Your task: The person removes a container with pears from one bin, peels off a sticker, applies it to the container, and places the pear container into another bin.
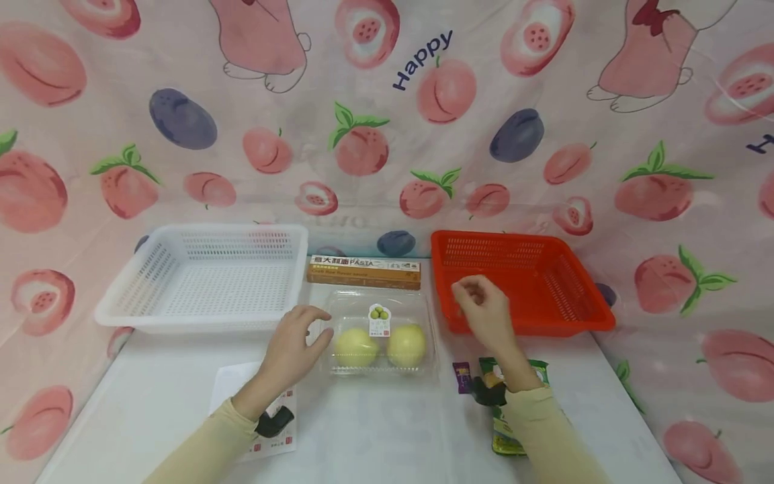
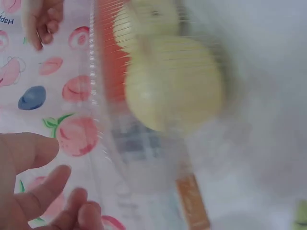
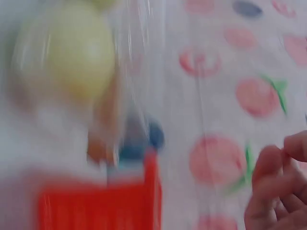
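Note:
A clear plastic clamshell box [image 1: 383, 363] with two pale yellow round fruits [image 1: 406, 345] stands mid-table, its lid down. On the lid is a white label [image 1: 379, 320] with a picture of green fruit. My left hand [image 1: 296, 341] hovers by the box's left side, fingers spread and thumb apart, holding nothing. Beyond the box's right side, my right hand [image 1: 486, 312] is raised in front of the red basket [image 1: 580, 326]. Its fingers are loosely bent, thumb tip close to the index finger in the right wrist view, with nothing visible between them.
A white basket [image 1: 199, 323] stands back left. Between the baskets, behind the box, lies a pasta carton [image 1: 363, 274]. Under my left forearm is a label sheet [image 1: 232, 380]. A small purple packet [image 1: 462, 378] and a green snack bag [image 1: 506, 444] lie by my right wrist.

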The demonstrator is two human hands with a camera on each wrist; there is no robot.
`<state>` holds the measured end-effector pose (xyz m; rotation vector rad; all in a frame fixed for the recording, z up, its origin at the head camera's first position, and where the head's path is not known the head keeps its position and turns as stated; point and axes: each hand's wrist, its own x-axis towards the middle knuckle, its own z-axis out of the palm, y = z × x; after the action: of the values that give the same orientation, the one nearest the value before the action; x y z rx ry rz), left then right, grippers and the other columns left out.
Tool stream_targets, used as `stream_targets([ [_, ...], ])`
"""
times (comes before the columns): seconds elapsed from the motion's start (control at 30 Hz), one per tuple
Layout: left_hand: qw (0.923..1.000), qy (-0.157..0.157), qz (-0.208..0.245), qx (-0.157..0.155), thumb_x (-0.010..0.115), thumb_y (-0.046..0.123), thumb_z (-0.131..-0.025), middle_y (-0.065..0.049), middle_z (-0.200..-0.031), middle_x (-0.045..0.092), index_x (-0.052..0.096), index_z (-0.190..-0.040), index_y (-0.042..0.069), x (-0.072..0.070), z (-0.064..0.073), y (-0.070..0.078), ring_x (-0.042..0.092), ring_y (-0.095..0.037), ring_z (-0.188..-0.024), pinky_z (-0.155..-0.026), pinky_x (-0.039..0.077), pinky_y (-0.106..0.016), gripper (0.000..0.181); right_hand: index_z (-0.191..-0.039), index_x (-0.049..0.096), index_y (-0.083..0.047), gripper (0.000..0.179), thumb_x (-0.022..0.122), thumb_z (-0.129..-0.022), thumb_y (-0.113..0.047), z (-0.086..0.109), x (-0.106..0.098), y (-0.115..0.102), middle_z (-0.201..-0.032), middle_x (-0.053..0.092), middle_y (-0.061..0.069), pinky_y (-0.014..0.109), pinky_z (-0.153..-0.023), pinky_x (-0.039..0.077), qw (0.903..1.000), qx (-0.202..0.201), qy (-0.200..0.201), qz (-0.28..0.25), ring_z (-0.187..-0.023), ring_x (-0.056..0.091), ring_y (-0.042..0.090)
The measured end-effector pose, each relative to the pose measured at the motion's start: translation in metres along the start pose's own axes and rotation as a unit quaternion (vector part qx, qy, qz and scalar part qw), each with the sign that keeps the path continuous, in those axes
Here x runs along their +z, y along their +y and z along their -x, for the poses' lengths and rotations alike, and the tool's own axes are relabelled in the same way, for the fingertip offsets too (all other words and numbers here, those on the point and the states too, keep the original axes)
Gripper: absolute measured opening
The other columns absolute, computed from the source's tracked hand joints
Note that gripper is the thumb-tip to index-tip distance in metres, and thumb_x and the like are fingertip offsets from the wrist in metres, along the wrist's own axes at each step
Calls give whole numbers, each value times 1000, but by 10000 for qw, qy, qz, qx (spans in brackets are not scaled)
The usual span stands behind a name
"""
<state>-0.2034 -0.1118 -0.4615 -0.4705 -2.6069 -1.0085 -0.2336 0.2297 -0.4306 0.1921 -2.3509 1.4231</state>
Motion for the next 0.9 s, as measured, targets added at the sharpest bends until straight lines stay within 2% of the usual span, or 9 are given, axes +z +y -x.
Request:
stream_targets([
  [0.07,10000,11,-20,-82,72,17,-89,-10,-122,59,65,-114,7,-3,13,-7,59,-25,-97,-74,53,-38,28,-101,67,-5,21,67,-95,-25,0,-26,9,-82,65,9,21,-53,46,9973,-205,615,358,-68,59,16],
  [0.13,9998,-61,81,-152,70,18,-91,-13,-129,55,61,-121,5,-5,25,-12,60,-28,-100,-76,54,-41,34,-100,68,-3,21,68,-94,-23,-1,-53,21,-83,65,9,19,-59,43,9868,-427,1327,823,-72,56,14],
  [0.27,9968,-390,515,-470,66,26,-96,-17,-138,48,50,-137,4,-7,43,-19,61,-36,-106,-81,55,-47,50,-93,68,5,20,66,-92,-15,-2,-100,48,-85,61,18,27,-72,37,9496,-827,2550,1622,-80,52,24],
  [0.33,9928,-601,777,-686,63,31,-97,-18,-141,44,43,-143,5,-7,48,-21,60,-40,-107,-81,55,-48,57,-92,69,7,21,64,-90,-13,-1,-121,63,-90,57,23,36,-79,36,9318,-856,2973,1900,-86,51,33],
  [0.43,9855,-847,1113,-960,60,37,-98,-20,-146,40,36,-148,7,-6,51,-21,56,-42,-114,-82,55,-47,63,-97,69,9,24,62,-88,-12,1,-146,85,-103,55,26,47,-90,33,9185,-479,3324,2086,-102,48,41],
  [0.53,9804,-990,1312,-1089,57,40,-99,-21,-149,36,31,-151,8,-4,50,-21,51,-40,-123,-88,52,-51,66,-108,68,8,31,59,-88,-13,6,-163,106,-120,53,26,49,-103,29,9184,289,3346,2094,-118,44,41],
  [0.63,9728,-1130,1573,-1273,57,41,-99,-21,-152,32,27,-153,11,0,50,-22,57,-36,-117,-87,52,-49,69,-124,64,3,41,57,-89,-18,12,-174,121,-137,46,24,50,-110,24,9259,1172,2998,1977,-130,37,40],
  [0.77,9494,-1336,2315,-1653,58,38,-99,-19,-157,23,20,-156,16,8,48,-27,56,-38,-117,-78,57,-35,72,-143,48,-3,54,53,-95,-27,18,-182,130,-152,32,23,52,-114,18,9371,2006,2231,1784,-139,28,41],
  [0.9,9244,-1395,2999,-1899,60,37,-98,-18,-159,17,16,-157,17,16,47,-30,35,-41,-136,-79,57,-34,76,-155,28,-13,63,48,-99,-34,21,-187,136,-158,19,15,45,-112,25,9415,2699,1620,1202,-140,27,36],
])
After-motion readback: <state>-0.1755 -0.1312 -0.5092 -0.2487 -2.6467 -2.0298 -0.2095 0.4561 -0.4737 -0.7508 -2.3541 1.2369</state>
